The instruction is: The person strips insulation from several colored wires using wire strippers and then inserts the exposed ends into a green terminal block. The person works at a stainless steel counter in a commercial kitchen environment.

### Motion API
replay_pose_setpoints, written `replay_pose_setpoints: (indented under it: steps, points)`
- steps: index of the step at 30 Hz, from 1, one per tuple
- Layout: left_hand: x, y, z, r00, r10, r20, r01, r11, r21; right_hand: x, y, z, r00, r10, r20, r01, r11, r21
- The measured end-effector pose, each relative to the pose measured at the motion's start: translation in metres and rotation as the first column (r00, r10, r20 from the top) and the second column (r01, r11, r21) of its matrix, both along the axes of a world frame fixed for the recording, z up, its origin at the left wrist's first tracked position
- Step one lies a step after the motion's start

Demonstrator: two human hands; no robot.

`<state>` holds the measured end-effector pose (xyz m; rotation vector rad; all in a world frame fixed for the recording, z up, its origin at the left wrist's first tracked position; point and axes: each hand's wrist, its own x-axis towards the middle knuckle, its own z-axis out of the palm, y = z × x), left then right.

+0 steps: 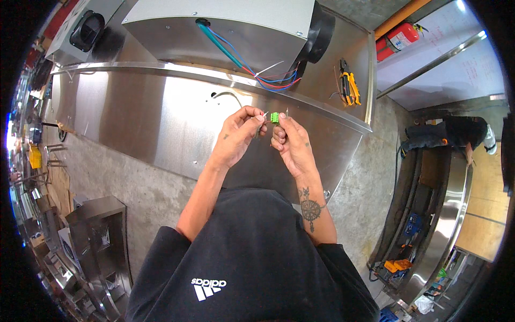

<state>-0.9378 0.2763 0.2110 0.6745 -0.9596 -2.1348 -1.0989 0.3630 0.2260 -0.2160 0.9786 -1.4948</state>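
My left hand pinches the thin wire ends of a pale cable, which comes out of a hole in the stainless steel panel. A bit of red and a light tip show at its fingertips. Close beside it, my right hand is closed on a small green terminal block, held between thumb and fingers. A thin metallic tip sticks up past the right fingers; what it belongs to is hidden. A narrow gap separates the two hands, both above the steel panel.
Beyond the panel's raised edge stands a grey metal box with a black round duct; blue, red and white wires hang from its green sleeve. Yellow-handled pliers lie at right. A fire extinguisher and another person are farther right.
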Motion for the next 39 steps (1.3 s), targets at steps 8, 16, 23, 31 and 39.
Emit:
replay_pose_setpoints:
  steps: [8, 16, 23, 31, 39]
  points:
    - [0.005, -0.015, -0.011, 0.969, -0.015, -0.248, 0.071, 0.973, 0.219, 0.002, -0.008, -0.005, 0.986, -0.002, 0.169, 0.005, 1.0, -0.016]
    - [0.007, -0.019, -0.016, 0.942, -0.028, -0.334, 0.127, 0.952, 0.278, 0.002, -0.01, -0.007, 0.982, 0.015, 0.189, -0.009, 0.999, -0.03]
    - [0.006, -0.019, -0.016, 0.951, 0.012, -0.31, 0.089, 0.946, 0.311, 0.004, -0.012, -0.004, 0.988, 0.033, 0.149, -0.023, 0.998, -0.066]
    - [-0.013, 0.002, 0.0, 0.973, 0.22, -0.069, -0.223, 0.975, -0.025, 0.007, -0.013, -0.005, 0.994, 0.005, 0.11, 0.001, 0.999, -0.049]
    - [-0.012, 0.006, 0.005, 0.959, 0.241, 0.151, -0.187, 0.935, -0.302, 0.009, -0.013, -0.006, 0.996, -0.022, 0.085, 0.026, 0.998, -0.052]
